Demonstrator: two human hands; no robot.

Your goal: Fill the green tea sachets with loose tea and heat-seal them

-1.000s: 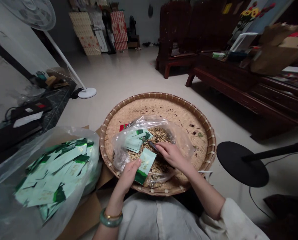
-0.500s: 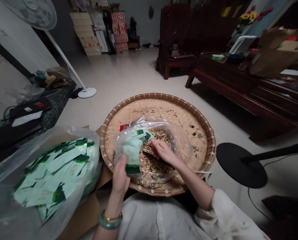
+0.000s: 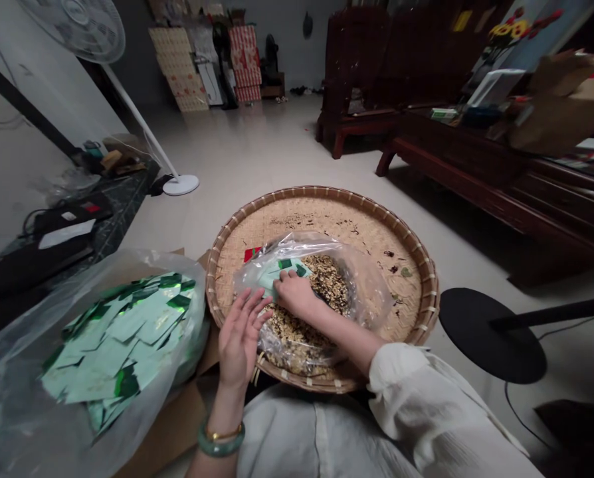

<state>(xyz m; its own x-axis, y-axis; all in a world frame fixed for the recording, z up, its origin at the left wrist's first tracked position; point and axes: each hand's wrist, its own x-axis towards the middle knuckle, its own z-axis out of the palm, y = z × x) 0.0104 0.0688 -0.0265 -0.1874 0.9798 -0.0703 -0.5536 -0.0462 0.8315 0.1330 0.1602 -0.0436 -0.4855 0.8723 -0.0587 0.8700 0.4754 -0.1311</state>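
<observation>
My right hand (image 3: 296, 292) reaches into a clear plastic bag (image 3: 371, 279), its fingers curled and closed at the edge of the light green packets (image 3: 267, 279). A dark object (image 3: 323, 296) shows partly beside that wrist; its shape is mostly hidden. Loose, dried, chopped pale and dark bits (image 3: 297, 328) fill the rest of this bag. My left hand (image 3: 240, 335) is open and empty, fingers spread, just left of the packets. The bag sits on a round woven bamboo tray (image 3: 377, 229). To the left, a larger plastic bag (image 3: 8, 372) holds a heap of similar green packets (image 3: 142, 325).
Cardboard (image 3: 170, 425) lies under the left bag. A white fan (image 3: 181, 184) stands front left, and a black round stand base (image 3: 492, 335) sits right of the tray. A dark wooden table (image 3: 456, 172) stands behind to the right. Dark scraps (image 3: 394, 269) dot the tray.
The packet that my left hand held is gone from it, and the fingers have spread. My right hand has moved left onto the packets; the dark tool it held is now mostly hidden.
</observation>
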